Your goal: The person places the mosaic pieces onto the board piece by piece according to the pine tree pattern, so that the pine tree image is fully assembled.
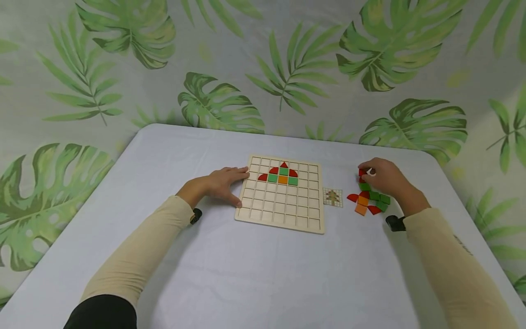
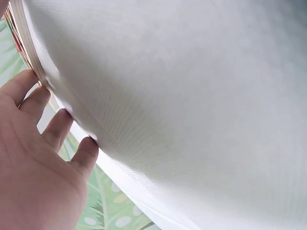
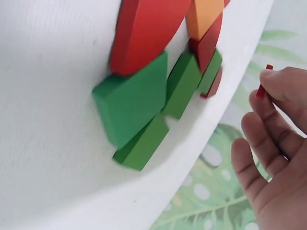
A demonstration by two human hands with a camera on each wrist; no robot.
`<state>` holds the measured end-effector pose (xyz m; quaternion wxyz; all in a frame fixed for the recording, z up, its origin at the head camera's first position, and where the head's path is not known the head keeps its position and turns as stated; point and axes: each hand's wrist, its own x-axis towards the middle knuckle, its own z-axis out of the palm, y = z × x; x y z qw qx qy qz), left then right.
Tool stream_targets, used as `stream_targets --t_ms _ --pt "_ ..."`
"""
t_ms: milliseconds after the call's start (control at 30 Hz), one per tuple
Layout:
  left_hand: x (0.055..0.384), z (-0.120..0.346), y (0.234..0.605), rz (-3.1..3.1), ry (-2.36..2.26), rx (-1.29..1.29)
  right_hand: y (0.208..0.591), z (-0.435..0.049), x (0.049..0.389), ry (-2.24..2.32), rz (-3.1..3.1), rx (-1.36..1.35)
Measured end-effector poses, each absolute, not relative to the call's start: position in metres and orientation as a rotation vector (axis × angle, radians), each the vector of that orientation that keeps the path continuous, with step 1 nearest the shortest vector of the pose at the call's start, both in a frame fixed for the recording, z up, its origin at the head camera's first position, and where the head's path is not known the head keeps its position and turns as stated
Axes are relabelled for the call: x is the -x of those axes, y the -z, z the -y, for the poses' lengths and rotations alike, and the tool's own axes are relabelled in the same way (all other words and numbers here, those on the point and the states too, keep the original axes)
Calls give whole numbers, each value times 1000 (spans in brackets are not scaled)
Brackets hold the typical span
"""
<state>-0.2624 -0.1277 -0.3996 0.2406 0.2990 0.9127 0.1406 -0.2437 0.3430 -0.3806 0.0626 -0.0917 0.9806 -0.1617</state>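
Observation:
A square wooden grid board (image 1: 279, 214) lies on the white table, with red, green and orange pieces set in its upper cells. My left hand (image 1: 223, 183) rests against the board's left edge, thumb and fingers spread; in the left wrist view the fingertips (image 2: 61, 120) touch the white cloth and the board's edge. Over the loose pieces at the right, my right hand (image 1: 386, 176) pinches a small red piece (image 3: 265, 81) between thumb and forefinger, lifted off the table. Its full shape is hidden by the fingers. Below it lie green pieces (image 3: 132, 100) and a red curved piece (image 3: 148, 33).
A small pattern card (image 1: 333, 197) with a tree-like figure lies between the board and the loose pieces. Orange pieces (image 1: 361, 205) lie in the same pile. Leaf-printed cloth (image 1: 222, 103) hangs behind the table's far edge.

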Motion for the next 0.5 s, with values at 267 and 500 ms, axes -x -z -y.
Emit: stream_targets --t_ms 267,500 --pt "260 129 400 -2495 -401 -784 381 -317 244 492 -2972 428" --pt "261 127 401 -2500 -404 -796 384 -295 242 518 -2962 541"
